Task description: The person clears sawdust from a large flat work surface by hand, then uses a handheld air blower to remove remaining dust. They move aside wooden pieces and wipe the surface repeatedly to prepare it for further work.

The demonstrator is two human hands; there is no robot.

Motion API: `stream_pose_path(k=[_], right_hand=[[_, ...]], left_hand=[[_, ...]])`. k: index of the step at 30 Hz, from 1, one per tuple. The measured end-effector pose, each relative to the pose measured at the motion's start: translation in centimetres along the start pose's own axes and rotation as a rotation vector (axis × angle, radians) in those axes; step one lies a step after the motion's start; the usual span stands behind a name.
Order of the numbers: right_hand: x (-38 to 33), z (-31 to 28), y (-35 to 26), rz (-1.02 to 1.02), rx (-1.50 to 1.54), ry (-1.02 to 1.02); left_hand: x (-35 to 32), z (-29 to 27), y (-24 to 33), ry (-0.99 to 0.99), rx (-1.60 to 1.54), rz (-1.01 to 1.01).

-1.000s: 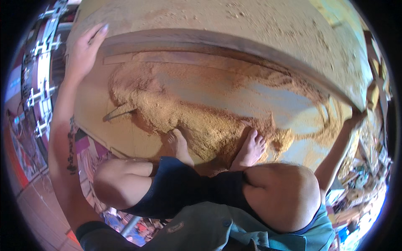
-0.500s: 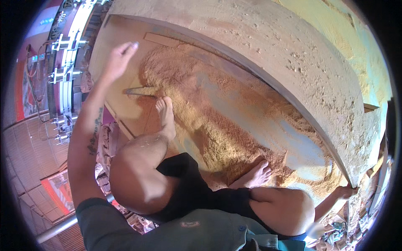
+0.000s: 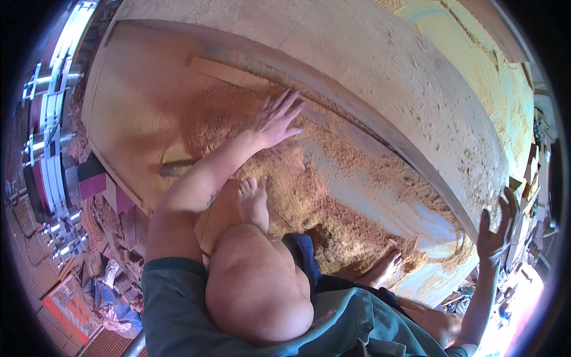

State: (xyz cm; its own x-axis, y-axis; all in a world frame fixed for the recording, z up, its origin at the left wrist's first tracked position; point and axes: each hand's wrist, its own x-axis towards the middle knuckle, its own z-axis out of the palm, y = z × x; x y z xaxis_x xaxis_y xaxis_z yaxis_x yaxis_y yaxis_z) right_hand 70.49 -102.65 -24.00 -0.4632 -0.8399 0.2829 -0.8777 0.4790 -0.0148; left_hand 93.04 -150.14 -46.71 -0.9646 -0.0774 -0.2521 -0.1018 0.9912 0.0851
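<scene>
Sawdust point(image 3: 342, 232) could slide under your feet point(image 3: 254, 202) if you lean, left hand point(image 3: 276, 123) and right hand point(image 3: 493, 238) having fingers splayed, grasping nothing.

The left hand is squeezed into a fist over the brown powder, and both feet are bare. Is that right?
Not quite: the left hand isn't a fist. The head view shows it open and spread over the brown powder; both feet are bare, as you said.

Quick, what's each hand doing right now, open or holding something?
Left hand: open, holding nothing, over the loose powder.
Right hand: open, holding nothing, beside the curved board.
</scene>
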Motion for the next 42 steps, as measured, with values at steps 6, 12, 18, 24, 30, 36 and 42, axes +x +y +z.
stream_pose_path(k=[6,12,18,24,30,36,42], right_hand=[[7.7,2.3,-6.5,-0.073,0.088,-0.145],[21.9,10.5,-12.4,0.068,0.066,-0.104],[35.9,23.1,-10.5,0.421,0.107,-0.014],[39.5,23.2,-13.6,0.577,0.131,-0.282],[39.7,21.1,-15.0,0.573,0.092,-0.392],[39.4,20.8,-14.4,0.507,0.143,-0.323],[39.5,19.8,-14.3,0.464,0.235,-0.31]], left_hand=[[-5.0,0.4,-10.0,-0.081,-0.317,-0.826],[-7.4,1.3,-21.1,0.521,-0.532,-0.951],[-3.8,-4.7,-27.6,0.851,-0.994,-0.75],[-4.9,-1.5,-26.2,0.914,-0.878,-0.805],[-16.8,-0.8,-12.7,0.143,-0.658,-0.312],[-24.5,1.1,-11.4,-0.31,-0.22,-0.33],[-26.0,3.9,-16.5,-0.036,-0.023,-0.459]])
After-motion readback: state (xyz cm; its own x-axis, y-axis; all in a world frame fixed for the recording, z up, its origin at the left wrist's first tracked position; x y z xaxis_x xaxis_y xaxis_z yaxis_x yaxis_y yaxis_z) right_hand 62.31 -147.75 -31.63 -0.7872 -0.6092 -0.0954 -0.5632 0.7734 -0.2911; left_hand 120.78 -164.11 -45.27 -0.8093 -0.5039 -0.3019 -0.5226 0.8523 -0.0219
